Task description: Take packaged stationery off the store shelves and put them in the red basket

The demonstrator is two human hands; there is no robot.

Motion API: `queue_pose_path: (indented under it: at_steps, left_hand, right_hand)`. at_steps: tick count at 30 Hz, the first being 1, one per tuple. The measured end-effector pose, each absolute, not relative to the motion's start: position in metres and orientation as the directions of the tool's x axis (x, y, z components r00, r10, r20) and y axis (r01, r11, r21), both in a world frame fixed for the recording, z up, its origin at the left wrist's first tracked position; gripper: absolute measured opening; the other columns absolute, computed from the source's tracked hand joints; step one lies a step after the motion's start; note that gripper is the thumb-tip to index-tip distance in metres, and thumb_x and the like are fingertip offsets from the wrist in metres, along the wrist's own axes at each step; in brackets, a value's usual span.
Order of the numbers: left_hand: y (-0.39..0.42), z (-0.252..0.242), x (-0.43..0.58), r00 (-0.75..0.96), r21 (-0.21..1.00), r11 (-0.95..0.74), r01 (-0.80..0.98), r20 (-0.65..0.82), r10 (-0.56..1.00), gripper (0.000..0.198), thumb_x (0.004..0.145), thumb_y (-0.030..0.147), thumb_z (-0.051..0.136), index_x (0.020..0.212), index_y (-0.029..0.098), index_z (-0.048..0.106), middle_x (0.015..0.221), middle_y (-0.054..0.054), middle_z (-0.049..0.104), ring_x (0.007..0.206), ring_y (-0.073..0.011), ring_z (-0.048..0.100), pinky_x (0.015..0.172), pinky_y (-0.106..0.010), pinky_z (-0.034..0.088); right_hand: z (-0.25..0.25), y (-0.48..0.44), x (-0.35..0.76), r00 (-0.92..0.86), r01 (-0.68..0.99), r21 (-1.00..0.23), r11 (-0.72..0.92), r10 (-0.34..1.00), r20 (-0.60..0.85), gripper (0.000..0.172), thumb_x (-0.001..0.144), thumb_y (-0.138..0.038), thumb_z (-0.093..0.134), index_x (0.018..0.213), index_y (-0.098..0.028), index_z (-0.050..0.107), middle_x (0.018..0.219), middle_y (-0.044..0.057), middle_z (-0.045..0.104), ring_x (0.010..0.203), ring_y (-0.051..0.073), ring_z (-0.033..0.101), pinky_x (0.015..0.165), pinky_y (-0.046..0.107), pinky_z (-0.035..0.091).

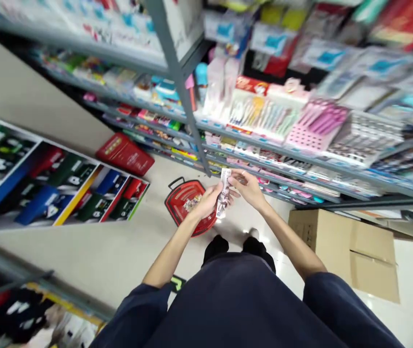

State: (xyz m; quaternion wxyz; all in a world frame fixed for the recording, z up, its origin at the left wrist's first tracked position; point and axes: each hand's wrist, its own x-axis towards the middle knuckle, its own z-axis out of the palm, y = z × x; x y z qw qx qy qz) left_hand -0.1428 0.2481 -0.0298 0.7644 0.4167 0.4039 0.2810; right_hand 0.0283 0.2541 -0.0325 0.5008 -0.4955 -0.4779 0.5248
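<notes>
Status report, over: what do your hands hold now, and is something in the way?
Left hand and right hand on a slim printed packet. Red shopping basket on floor below. Cardboard box at right, not blocking.

Free air over the tiled floor (126,256) around the left hand (206,203), right hand (248,188) and their slim packet (224,193), red shopping basket (188,205) just below, steel shelf upright (182,96) and stocked shelf edge (282,151) ahead, cardboard box (340,251) off right.
</notes>
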Motion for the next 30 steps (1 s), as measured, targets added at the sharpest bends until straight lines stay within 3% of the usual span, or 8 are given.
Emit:
queue_pose_path:
  at_steps: [3,7,11,16,19,25,30]
  left_hand:
    - [0.235,0.008,-0.069,0.625,0.888,0.461,-0.001,-0.359,0.693,0.07,0.085,0.077,0.054,0.096,0.011,0.072,0.066,-0.009,0.072,0.052,-0.0146,0.065,0.044,-0.022,0.047]
    - [0.207,0.033,0.037,0.752,0.88,0.466,0.096,-0.371,0.545,0.065,0.088,0.072,0.056,0.1,0.01,0.072,0.064,-0.008,0.071,0.039,-0.0093,0.053,0.037,-0.019,0.039]
    - [0.169,0.039,0.141,0.843,0.858,0.483,0.175,-0.384,0.377,0.069,0.089,0.073,0.053,0.107,0.009,0.073,0.092,-0.02,0.078,0.059,-0.017,0.069,0.051,-0.025,0.053]
    - [0.136,0.053,0.244,0.799,0.978,0.165,0.124,-0.197,0.569,0.054,0.077,0.054,0.08,0.113,0.014,0.073,0.106,-0.014,0.078,0.089,-0.0242,0.075,0.083,-0.035,0.059]
    - [0.133,0.065,0.289,0.767,0.991,-0.091,0.1,-0.018,0.641,0.043,0.077,0.046,0.081,0.106,0.014,0.077,0.109,-0.012,0.077,0.1,-0.026,0.073,0.095,-0.039,0.056]
    - [0.166,0.08,0.35,0.741,0.964,-0.263,0.029,0.156,0.654,0.049,0.081,0.04,0.078,0.123,0.016,0.071,0.109,-0.011,0.076,0.098,-0.0241,0.073,0.092,-0.039,0.059]
    - [0.218,0.085,0.377,0.66,0.883,-0.467,-0.05,0.38,0.648,0.035,0.088,0.034,0.07,0.116,0.014,0.074,0.119,-0.012,0.072,0.106,-0.0223,0.069,0.094,-0.038,0.058]
  right_hand:
    - [0.001,0.219,0.105,0.094,-0.079,-0.996,0.034,0.995,0.027,0.049,0.079,-0.049,0.079,0.12,-0.025,0.068,0.093,0.002,0.07,0.083,0.017,0.067,0.08,0.033,0.059]
    - [0.022,0.156,0.223,0.061,-0.121,-0.987,0.102,0.994,0.095,0.048,0.084,-0.044,0.076,0.127,-0.027,0.064,0.109,0.003,0.067,0.099,0.017,0.065,0.086,0.033,0.061]
    - [0.024,0.094,0.334,0.11,-0.179,-0.977,0.119,0.989,0.1,0.043,0.081,-0.042,0.079,0.117,-0.025,0.064,0.106,0.003,0.068,0.097,0.017,0.067,0.082,0.031,0.062]
    - [0.039,0.049,0.434,0.229,-0.064,-0.982,0.179,0.96,0.16,0.045,0.078,-0.043,0.081,0.116,-0.023,0.067,0.097,0.002,0.072,0.089,0.017,0.069,0.085,0.033,0.06]
    - [0.057,0.042,0.469,0.299,-0.003,-0.97,0.243,0.926,0.231,0.046,0.079,-0.043,0.081,0.119,-0.024,0.068,0.1,0.003,0.072,0.093,0.019,0.069,0.087,0.035,0.06]
    - [0.084,0.07,0.509,0.412,0.186,-0.935,0.301,0.84,0.352,0.037,0.082,-0.042,0.077,0.112,-0.022,0.073,0.101,0.006,0.075,0.091,0.021,0.07,0.088,0.038,0.061]
    - [0.089,0.116,0.531,0.384,0.357,-0.88,0.313,0.81,0.443,0.037,0.088,-0.039,0.072,0.119,-0.021,0.072,0.113,0.008,0.075,0.096,0.021,0.072,0.086,0.036,0.061]
